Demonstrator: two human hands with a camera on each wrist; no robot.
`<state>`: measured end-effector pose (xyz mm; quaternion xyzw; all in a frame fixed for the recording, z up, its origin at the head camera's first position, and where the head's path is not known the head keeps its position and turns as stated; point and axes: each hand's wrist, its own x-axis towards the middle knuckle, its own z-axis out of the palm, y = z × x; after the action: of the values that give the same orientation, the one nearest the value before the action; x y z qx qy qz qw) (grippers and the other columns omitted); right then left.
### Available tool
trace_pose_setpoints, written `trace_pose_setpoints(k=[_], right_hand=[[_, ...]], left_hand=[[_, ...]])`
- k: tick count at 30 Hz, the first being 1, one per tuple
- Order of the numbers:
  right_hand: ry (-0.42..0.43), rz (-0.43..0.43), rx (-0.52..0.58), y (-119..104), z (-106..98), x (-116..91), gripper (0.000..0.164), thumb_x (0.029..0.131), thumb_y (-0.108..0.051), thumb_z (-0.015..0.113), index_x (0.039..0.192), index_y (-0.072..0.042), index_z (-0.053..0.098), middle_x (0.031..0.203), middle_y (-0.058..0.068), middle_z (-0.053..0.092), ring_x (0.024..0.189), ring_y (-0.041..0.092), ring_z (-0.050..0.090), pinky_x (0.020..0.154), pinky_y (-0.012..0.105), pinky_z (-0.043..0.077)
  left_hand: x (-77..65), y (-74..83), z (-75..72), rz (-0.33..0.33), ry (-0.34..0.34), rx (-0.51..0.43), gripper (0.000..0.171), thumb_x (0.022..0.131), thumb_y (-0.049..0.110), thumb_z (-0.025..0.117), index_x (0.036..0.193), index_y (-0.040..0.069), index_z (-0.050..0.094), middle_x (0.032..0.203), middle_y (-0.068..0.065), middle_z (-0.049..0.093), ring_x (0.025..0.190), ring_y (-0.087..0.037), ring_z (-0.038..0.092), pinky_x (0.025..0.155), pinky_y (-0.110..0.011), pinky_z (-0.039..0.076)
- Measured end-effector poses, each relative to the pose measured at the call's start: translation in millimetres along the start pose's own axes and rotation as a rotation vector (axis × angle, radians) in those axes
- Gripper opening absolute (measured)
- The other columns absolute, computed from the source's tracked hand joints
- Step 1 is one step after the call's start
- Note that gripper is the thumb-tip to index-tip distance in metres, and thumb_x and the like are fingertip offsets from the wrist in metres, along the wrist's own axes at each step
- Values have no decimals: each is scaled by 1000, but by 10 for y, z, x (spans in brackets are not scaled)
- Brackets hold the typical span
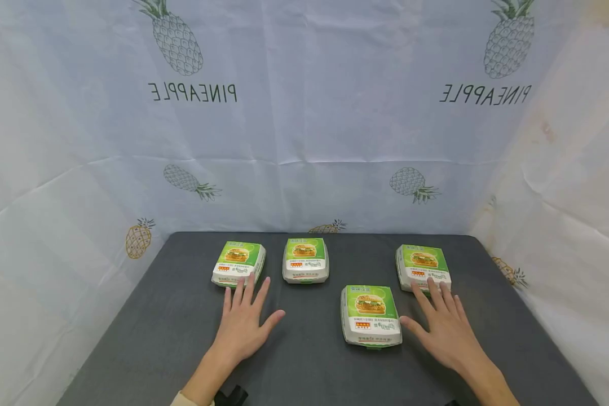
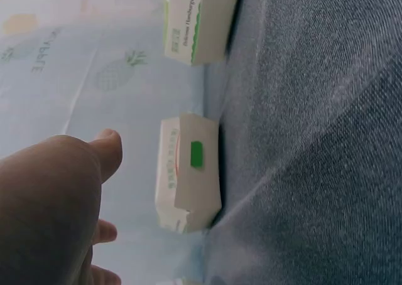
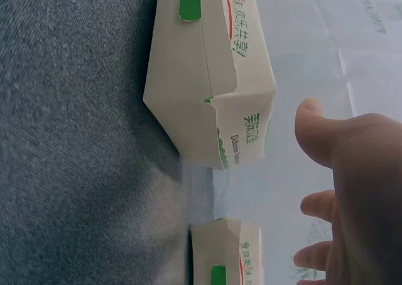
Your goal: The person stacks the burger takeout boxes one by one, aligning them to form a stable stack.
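Four closed burger cartons [image 1: 371,314], contents hidden, left grip [image 1: 242,327] spread wide, right grip [image 1: 444,332] equally wide

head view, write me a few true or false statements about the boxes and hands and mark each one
1. Four boxes stand on the table. True.
2. The front box is nearer the right hand than the left hand. True.
3. The right hand grips a box. False: its fingers are spread and hold nothing.
4. One box has its lid open. False: all four are closed.
5. The cloth behind the table is printed with pineapples. True.
6. The table is bright red. False: it is dark grey.
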<state>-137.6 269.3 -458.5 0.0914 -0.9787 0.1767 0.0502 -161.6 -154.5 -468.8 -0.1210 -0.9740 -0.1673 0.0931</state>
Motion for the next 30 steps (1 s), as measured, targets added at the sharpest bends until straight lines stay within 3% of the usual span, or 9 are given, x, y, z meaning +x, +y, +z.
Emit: trace_pose_setpoints(k=[8, 14, 19, 25, 30], right_hand=[[-23, 1, 108, -66, 36, 5, 81, 100, -56, 56, 161, -9, 31, 164, 29, 15, 148, 55, 11, 110, 74, 16], [-47, 8, 263, -119, 49, 12, 73, 103, -51, 55, 162, -16, 29, 164, 27, 19, 145, 55, 21, 96, 80, 31], [-51, 26, 360, -162, 65, 31, 70, 104, -50, 55, 162, -20, 31, 164, 23, 23, 146, 52, 25, 99, 77, 32], [-65, 26, 472, -177, 101, 50, 69, 104, -46, 57, 160, -16, 33, 162, 24, 27, 139, 49, 39, 99, 61, 46], [-60, 29, 522, -149, 102, 96, 69, 103, -44, 60, 159, -13, 34, 159, 22, 33, 135, 48, 44, 99, 63, 46]], left_hand=[[36, 119, 10, 53, 29, -29, 79, 99, 63, 53, 159, 14, 38, 163, -22, 27, 150, -44, 23, 116, -64, 23], [91, 287, 47, 85, 33, -160, 75, 100, 58, 54, 157, 12, 41, 161, -21, 33, 145, -44, 34, 109, -65, 34], [108, 430, 90, 86, -12, -282, 73, 101, 58, 53, 158, 14, 40, 159, -18, 36, 142, -41, 39, 104, -65, 39], [129, 548, 141, 96, -35, -391, 68, 102, 56, 52, 157, 16, 42, 159, -13, 37, 143, -37, 40, 100, -66, 42], [187, 648, 203, 125, -46, -499, 65, 102, 53, 55, 155, 16, 44, 156, -16, 40, 140, -38, 43, 103, -64, 40]])
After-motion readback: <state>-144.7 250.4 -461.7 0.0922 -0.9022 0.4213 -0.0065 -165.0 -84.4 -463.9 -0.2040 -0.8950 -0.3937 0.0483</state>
